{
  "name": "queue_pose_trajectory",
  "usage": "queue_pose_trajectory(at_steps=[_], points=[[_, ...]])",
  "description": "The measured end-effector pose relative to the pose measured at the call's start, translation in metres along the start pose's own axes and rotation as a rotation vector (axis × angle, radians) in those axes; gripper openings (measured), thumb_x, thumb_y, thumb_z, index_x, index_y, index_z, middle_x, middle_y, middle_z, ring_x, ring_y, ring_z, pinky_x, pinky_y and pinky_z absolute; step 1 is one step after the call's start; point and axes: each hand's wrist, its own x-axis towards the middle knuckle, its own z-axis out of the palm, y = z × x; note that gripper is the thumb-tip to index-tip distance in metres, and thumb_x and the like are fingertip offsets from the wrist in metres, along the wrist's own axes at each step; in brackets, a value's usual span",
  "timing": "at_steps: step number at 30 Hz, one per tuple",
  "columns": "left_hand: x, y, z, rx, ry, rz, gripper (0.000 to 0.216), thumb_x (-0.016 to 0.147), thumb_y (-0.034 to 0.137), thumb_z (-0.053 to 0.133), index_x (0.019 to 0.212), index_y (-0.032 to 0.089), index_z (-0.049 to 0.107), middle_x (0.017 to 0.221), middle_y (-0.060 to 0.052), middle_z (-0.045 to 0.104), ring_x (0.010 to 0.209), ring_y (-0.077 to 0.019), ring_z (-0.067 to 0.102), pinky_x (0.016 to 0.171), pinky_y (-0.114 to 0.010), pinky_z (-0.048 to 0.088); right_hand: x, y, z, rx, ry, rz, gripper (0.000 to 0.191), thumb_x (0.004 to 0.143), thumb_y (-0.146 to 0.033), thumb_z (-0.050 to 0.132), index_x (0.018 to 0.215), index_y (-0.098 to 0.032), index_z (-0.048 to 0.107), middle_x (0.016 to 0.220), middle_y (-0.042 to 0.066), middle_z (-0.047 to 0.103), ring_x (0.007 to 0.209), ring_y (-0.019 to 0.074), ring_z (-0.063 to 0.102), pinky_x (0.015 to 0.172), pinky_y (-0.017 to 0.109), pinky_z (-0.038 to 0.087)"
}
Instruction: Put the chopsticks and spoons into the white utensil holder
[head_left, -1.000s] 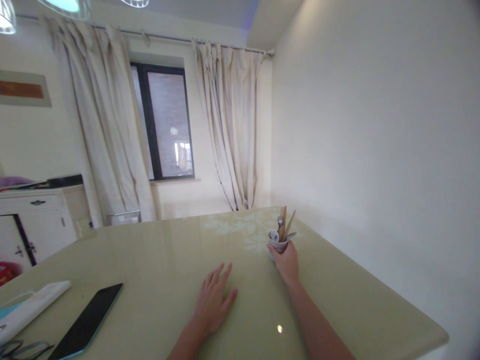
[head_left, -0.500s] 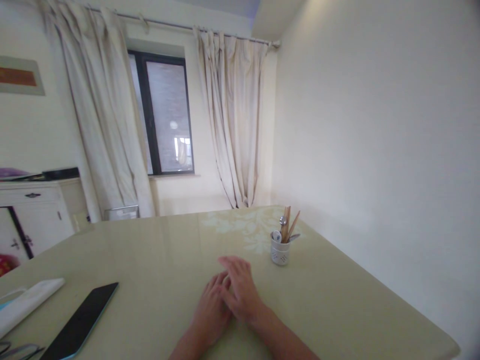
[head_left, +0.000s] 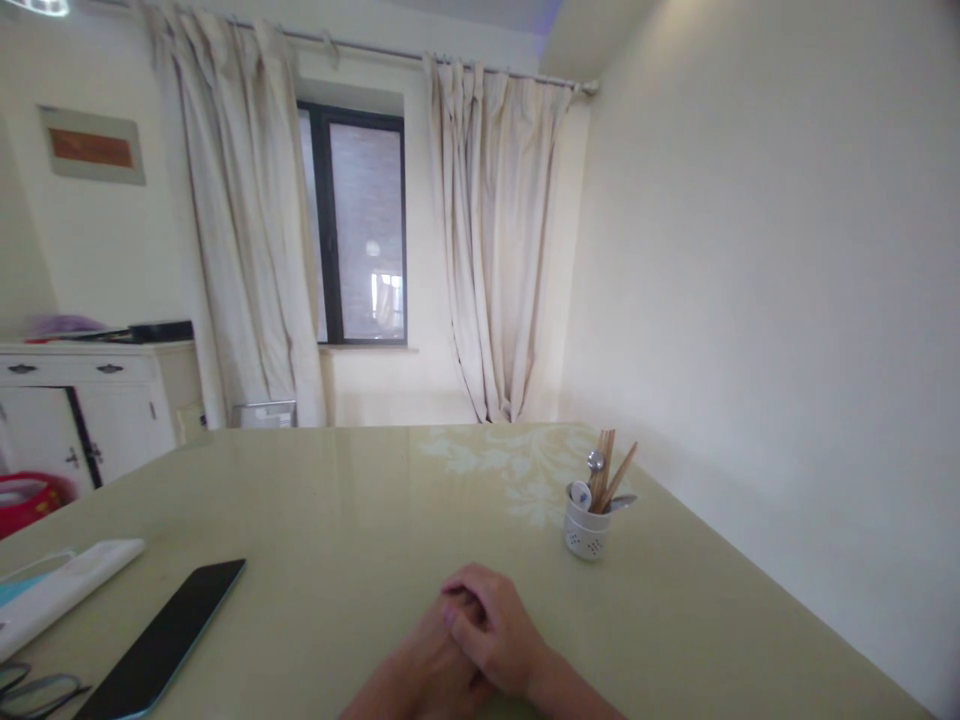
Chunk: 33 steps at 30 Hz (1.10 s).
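My two hands rest together on the pale green glass table [head_left: 315, 500] near its front edge. My right hand [head_left: 491, 628] lies on top, its fingers curled over my left hand [head_left: 420, 675], which lies flat beneath with only part of it showing. Neither hand holds an object. A small white perforated utensil cup [head_left: 586, 530] with wooden chopsticks and spoons stands upright about a hand's length beyond and to the right of my hands, untouched.
A black phone [head_left: 161, 640] lies face up at the left, beside a white case [head_left: 67, 590] and glasses [head_left: 30, 690] at the corner. A white cabinet [head_left: 90, 400], a curtained window and a wall along the table's right side surround it.
My right hand let go of the utensil cup, drew back and settled over my left hand. The cup stays where it stood. The view has shifted slightly left.
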Motion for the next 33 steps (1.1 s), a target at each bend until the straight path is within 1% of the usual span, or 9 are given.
queue_pose_trajectory(at_steps=[1,4,6,10,17,21,25,29,33], points=[[-0.002,-0.002,0.001,0.018,0.025,0.020,0.065,0.080,0.027,0.066,0.145,0.026,0.062,0.142,-0.011,0.073,0.133,-0.0341,0.065,0.119,-0.049,0.049,0.001,0.001,0.001,0.027,-0.019,0.020,0.027,0.092,-0.040,0.061,0.105,-0.023,0.077,0.096,0.007,0.078,0.088,0.0251,0.071,0.083,0.035,0.053],[-0.009,-0.006,0.003,0.061,0.130,0.059,0.054,0.075,0.024,0.067,0.128,0.025,0.072,0.119,-0.010,0.082,0.111,-0.0314,0.075,0.099,-0.043,0.061,0.004,0.000,0.006,0.060,-0.099,0.031,0.035,0.091,-0.043,0.059,0.111,-0.020,0.077,0.101,0.009,0.079,0.092,0.0256,0.071,0.085,0.035,0.052],[-0.013,-0.005,0.001,0.066,0.191,0.062,0.046,0.073,0.022,0.068,0.118,0.025,0.075,0.108,-0.009,0.084,0.102,-0.0298,0.077,0.091,-0.039,0.062,0.006,-0.003,0.010,0.059,-0.145,0.035,0.039,0.089,-0.043,0.058,0.114,-0.019,0.076,0.104,0.010,0.078,0.094,0.0259,0.070,0.086,0.035,0.051],[-0.017,0.001,-0.004,0.062,0.223,0.014,0.039,0.074,0.025,0.068,0.112,0.025,0.077,0.102,-0.008,0.084,0.094,-0.0280,0.078,0.083,-0.036,0.062,0.007,-0.009,0.011,0.039,-0.193,0.051,0.036,0.089,-0.043,0.053,0.107,-0.019,0.074,0.098,0.009,0.076,0.089,0.0248,0.068,0.082,0.034,0.050],[-0.016,-0.001,0.001,0.081,0.231,0.005,0.037,0.073,0.022,0.067,0.108,0.025,0.079,0.099,-0.008,0.085,0.094,-0.0283,0.078,0.085,-0.037,0.062,0.006,-0.009,0.011,0.016,-0.206,0.063,0.037,0.091,-0.044,0.052,0.109,-0.018,0.073,0.100,0.010,0.076,0.090,0.0254,0.068,0.082,0.034,0.049],[-0.020,-0.002,0.000,0.086,0.186,-0.042,0.041,0.076,0.022,0.067,0.115,0.025,0.078,0.103,-0.008,0.085,0.097,-0.0284,0.078,0.087,-0.037,0.062,0.005,-0.010,0.010,-0.007,-0.205,0.059,0.036,0.089,-0.040,0.053,0.109,-0.018,0.073,0.100,0.010,0.076,0.090,0.0252,0.067,0.082,0.033,0.049],[-0.021,-0.004,0.000,0.078,0.190,0.017,0.039,0.075,0.022,0.068,0.113,0.026,0.079,0.103,-0.008,0.085,0.099,-0.0290,0.078,0.091,-0.039,0.062,0.005,-0.009,0.011,-0.006,-0.195,0.059,0.034,0.087,-0.037,0.054,0.108,-0.018,0.074,0.100,0.010,0.076,0.089,0.0245,0.067,0.081,0.032,0.049],[-0.018,-0.002,-0.003,0.044,0.212,0.005,0.036,0.076,0.020,0.066,0.109,0.025,0.079,0.102,-0.008,0.085,0.098,-0.0278,0.078,0.089,-0.037,0.062,0.006,-0.007,0.012,0.007,-0.197,0.063,0.034,0.089,-0.040,0.053,0.107,-0.019,0.074,0.098,0.009,0.075,0.089,0.0240,0.067,0.080,0.031,0.048],[-0.017,0.001,-0.008,0.069,0.179,-0.015,0.036,0.075,0.021,0.067,0.107,0.025,0.080,0.100,-0.008,0.085,0.095,-0.0279,0.079,0.086,-0.036,0.063,0.007,-0.006,0.013,0.004,-0.202,0.074,0.034,0.090,-0.039,0.052,0.107,-0.019,0.074,0.099,0.009,0.076,0.090,0.0240,0.068,0.081,0.031,0.049]])
